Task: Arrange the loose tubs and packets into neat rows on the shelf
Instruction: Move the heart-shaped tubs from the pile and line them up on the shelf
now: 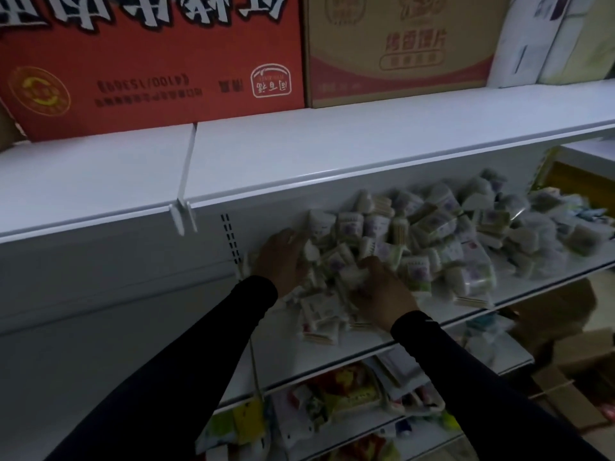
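I'm seeing the heap of packets (416,234) lying on the shelf (366,347), spreading toward two o'clock. My left hand (283,257) is resting flat against its nine o'clock edge; my right hand (382,291) is curling over packets, grasp unclear.

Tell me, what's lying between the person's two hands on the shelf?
Loose white packets fill the gap between the left hand and right hand, in the head view.
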{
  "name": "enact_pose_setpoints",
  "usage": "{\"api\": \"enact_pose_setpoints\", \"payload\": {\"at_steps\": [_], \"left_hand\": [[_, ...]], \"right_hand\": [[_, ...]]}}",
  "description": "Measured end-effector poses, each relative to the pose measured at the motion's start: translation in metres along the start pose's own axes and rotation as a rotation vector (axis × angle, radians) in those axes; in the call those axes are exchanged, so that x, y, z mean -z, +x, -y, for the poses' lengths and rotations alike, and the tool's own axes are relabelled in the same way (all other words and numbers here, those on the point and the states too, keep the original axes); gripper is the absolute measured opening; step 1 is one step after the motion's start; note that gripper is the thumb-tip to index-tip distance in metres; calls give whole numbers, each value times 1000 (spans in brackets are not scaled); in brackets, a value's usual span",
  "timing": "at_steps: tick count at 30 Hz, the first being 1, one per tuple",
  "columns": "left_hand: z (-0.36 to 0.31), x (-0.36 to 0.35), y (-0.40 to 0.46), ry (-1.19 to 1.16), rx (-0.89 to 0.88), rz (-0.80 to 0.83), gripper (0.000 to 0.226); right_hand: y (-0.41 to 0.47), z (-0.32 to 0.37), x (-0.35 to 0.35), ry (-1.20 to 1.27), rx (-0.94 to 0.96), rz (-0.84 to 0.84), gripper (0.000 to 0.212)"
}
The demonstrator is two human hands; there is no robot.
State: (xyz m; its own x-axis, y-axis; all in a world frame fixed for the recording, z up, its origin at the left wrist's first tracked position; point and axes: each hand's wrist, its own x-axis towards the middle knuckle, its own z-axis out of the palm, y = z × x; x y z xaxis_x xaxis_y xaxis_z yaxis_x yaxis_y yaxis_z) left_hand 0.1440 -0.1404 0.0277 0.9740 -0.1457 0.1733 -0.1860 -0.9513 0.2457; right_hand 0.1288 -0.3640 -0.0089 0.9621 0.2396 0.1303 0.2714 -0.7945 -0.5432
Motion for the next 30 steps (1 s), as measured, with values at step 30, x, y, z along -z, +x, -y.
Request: {"api": "enact_pose_setpoints", "payload": {"at_steps": [30], "left_hand": [[116, 46, -203, -729, 790, -515, 52]], "right_hand": [[18, 144, -73, 321, 494, 179, 59]]}}
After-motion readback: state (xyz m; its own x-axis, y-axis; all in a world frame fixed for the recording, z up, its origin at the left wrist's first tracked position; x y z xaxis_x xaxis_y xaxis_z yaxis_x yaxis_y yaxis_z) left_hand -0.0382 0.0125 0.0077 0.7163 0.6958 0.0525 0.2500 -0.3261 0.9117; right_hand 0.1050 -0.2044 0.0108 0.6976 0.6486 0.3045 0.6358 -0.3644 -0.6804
